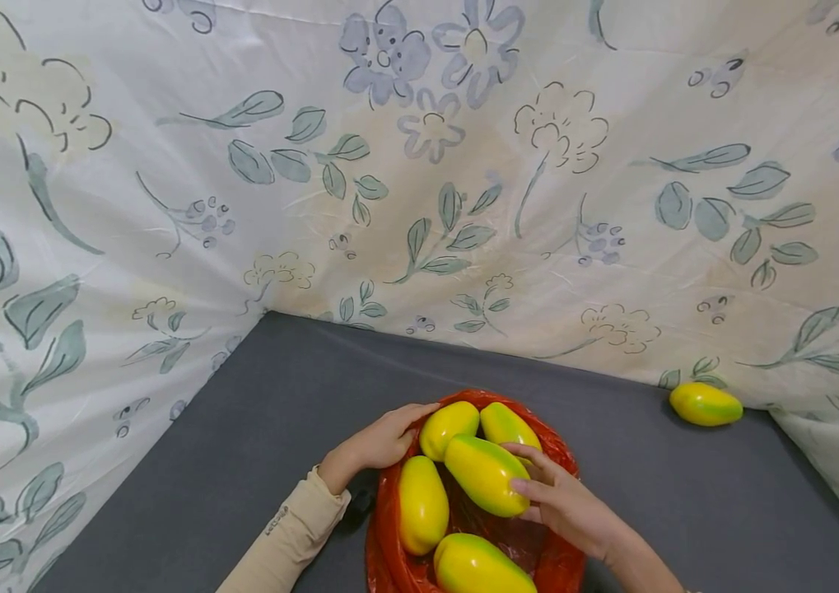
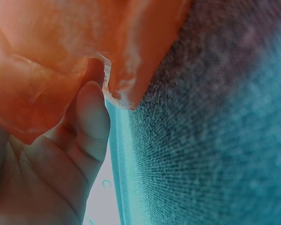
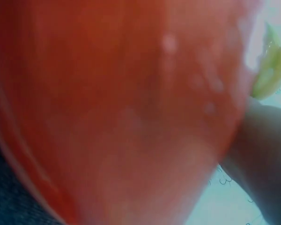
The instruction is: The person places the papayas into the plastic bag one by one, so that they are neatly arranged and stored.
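Note:
In the head view a red plastic bag [image 1: 387, 527] stands with its mouth open, holding several yellow-green papayas. My left hand [image 1: 388, 436] grips the bag's far-left rim; in the left wrist view, fingers [image 2: 91, 117] curl at the edge of the plastic. With my right hand [image 1: 563, 498] I hold one papaya [image 1: 489, 476] by its right end, over the bag's mouth. Around it in the bag lie a papaya [image 1: 422, 504] at the left, another papaya [image 1: 482, 567] at the near side and two at the far side. Red plastic fills most of the right wrist view, hiding most of that hand.
A single papaya [image 1: 706, 404] lies on the dark grey tabletop [image 1: 300, 387] at the far right, close to the back. Flower-patterned cloth [image 1: 419, 206] rises behind and along the sides. A small black object [image 1: 360, 504] sits beside the bag, partly behind the left sleeve.

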`<action>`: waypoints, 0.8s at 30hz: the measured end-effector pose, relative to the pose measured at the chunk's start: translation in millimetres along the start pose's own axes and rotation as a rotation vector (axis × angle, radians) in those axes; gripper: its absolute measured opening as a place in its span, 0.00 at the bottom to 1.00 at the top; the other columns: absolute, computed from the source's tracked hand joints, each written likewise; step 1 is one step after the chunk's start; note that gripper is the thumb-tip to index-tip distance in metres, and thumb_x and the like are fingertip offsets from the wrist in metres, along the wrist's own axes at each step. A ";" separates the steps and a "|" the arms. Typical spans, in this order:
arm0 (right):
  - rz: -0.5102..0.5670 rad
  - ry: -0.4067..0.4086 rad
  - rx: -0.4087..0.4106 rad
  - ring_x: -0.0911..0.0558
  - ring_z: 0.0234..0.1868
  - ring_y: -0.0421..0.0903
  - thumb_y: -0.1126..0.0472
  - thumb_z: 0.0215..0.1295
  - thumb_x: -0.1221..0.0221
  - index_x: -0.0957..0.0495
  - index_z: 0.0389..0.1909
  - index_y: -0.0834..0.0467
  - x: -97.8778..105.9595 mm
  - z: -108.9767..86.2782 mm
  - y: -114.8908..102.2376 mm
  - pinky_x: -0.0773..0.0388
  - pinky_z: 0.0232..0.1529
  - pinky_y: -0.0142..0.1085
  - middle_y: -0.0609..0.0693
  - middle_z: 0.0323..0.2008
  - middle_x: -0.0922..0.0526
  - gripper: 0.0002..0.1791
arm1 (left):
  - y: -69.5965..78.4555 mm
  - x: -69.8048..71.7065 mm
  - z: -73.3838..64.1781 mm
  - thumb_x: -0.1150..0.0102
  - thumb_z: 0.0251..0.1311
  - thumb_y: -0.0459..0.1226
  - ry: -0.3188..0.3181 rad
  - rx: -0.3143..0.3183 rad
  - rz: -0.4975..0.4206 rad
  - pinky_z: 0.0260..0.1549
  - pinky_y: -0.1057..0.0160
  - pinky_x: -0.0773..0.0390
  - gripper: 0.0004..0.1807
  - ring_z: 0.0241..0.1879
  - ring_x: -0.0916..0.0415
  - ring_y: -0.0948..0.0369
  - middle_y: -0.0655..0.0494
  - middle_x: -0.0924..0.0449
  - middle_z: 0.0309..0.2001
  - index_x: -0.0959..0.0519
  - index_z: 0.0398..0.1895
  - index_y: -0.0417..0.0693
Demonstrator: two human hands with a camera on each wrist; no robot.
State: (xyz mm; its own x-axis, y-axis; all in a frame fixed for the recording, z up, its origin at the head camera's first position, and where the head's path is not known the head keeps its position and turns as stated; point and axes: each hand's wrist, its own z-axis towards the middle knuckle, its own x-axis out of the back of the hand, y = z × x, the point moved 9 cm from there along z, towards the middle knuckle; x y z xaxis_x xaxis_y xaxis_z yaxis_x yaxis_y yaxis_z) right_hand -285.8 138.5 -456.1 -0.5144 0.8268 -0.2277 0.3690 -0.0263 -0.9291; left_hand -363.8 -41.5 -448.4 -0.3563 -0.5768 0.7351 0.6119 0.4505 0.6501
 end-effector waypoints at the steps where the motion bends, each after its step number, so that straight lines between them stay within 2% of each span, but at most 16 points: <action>1: 0.003 0.000 -0.003 0.27 0.53 0.51 0.57 0.74 0.53 0.56 0.72 0.58 -0.1 0.1 0.8 0.27 0.55 0.44 0.58 0.61 0.38 0.32 | 0.0 -0.2 0.2 0.56 0.64 0.23 -0.001 -0.001 0.000 0.62 0.49 0.38 0.29 0.64 0.38 0.47 0.40 0.36 0.65 0.40 0.69 0.35; 8: 0.017 -0.005 -0.019 0.27 0.54 0.51 0.56 0.75 0.54 0.55 0.72 0.59 -0.6 1.4 5.3 0.28 0.55 0.45 0.57 0.61 0.36 0.32 | 0.7 -1.3 1.6 0.56 0.64 0.23 -0.008 -0.010 0.003 0.62 0.49 0.38 0.29 0.64 0.38 0.48 0.41 0.36 0.65 0.41 0.70 0.35; 17: -0.003 -0.001 -0.029 0.27 0.54 0.51 0.56 0.74 0.52 0.51 0.71 0.61 -4.3 6.4 10.4 0.27 0.54 0.45 0.58 0.61 0.37 0.31 | 1.9 1.7 -0.6 0.55 0.64 0.23 0.015 -0.003 0.004 0.61 0.49 0.37 0.28 0.63 0.36 0.47 0.40 0.35 0.64 0.39 0.69 0.34; 24: -0.037 -0.027 -0.033 0.26 0.52 0.50 0.57 0.73 0.51 0.51 0.71 0.62 -5.1 6.4 10.8 0.26 0.52 0.43 0.57 0.58 0.33 0.32 | 2.2 1.7 -0.9 0.56 0.63 0.22 0.020 0.001 -0.001 0.61 0.49 0.37 0.28 0.62 0.36 0.47 0.40 0.35 0.64 0.39 0.69 0.33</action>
State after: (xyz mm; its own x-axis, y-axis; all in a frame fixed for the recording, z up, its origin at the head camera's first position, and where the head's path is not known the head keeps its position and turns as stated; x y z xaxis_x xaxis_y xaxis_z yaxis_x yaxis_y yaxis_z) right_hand -284.2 130.4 -466.9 -0.5485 0.8115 -0.2015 0.3742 0.0227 -0.9271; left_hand -362.4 -42.0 -445.9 -0.3428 -0.5905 0.7306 0.6105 0.4510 0.6510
